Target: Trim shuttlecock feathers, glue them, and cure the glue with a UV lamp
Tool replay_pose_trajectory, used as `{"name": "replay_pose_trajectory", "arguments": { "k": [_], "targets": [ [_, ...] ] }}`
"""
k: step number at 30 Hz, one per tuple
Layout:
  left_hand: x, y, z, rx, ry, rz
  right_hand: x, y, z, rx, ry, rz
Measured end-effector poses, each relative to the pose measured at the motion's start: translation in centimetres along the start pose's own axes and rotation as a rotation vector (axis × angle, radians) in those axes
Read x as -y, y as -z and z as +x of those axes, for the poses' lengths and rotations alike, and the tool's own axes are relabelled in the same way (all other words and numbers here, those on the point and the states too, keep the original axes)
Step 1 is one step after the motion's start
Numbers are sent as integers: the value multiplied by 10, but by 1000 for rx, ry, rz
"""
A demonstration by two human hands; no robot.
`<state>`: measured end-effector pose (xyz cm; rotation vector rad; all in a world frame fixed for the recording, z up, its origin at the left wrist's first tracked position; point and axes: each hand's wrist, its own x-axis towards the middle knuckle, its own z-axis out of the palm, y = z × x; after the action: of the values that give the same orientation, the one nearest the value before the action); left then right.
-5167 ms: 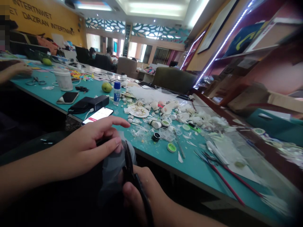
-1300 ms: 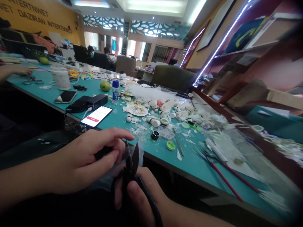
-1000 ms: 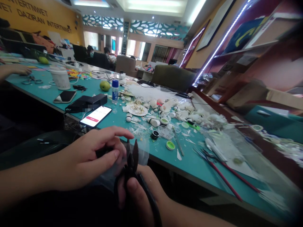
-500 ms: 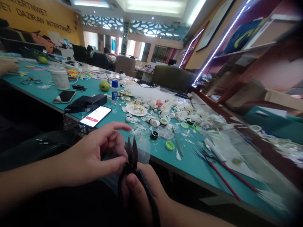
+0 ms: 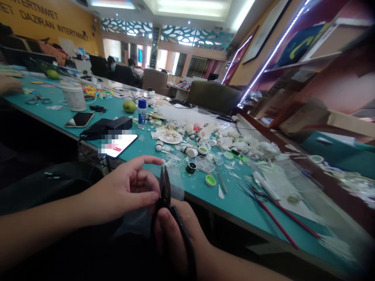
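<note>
Teal table (image 5: pixel 234 203), yellow wall (image 5: pixel 73 18), perhaps boxes (image 5: pixel 345 123).

Scissors (image 5: pixel 165 189) sit in the right hand (image 5: pixel 178 222), the left hand (image 5: pixel 133 189) just to their left. Beyond, on the table (image 5: pixel 234 208), lie shuttlecocks (image 5: pixel 190 151); left of these come a bottle (image 5: pixel 142 113), a fruit (image 5: pixel 129 106), then a jar (image 5: pixel 73 98), with a phone (image 5: pixel 79 120) before it.

The head camera looks forward and down past nearby scissors (image 5: pixel 165 187) over the table (image 5: pixel 240 203).
</note>
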<state>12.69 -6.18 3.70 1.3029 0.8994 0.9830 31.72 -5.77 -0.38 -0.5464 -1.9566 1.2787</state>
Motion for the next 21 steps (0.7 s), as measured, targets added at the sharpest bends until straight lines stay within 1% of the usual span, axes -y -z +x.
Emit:
{"name": "replay_pose_trajectory", "arguments": {
  "k": [7, 11, 14, 16, 21],
  "targets": [
    [4, 0, 2, -2, 42, -31, 0, 0, -2, -6, -44, -6],
    [5, 0, 2, -8, 53, -53, -1, 0, -1, -15, -8, -8],
    [9, 2, 3, -13, 78, -80, -1, 0, 0, -8, 31, 0],
    [13, 3, 4, -12, 70, -100, -2, 0, 0, -14, 35, 3],
    [16, 5, 5, 48, 45, -124, -3, -1, -2, -33, 13, 2]
  ]
}}
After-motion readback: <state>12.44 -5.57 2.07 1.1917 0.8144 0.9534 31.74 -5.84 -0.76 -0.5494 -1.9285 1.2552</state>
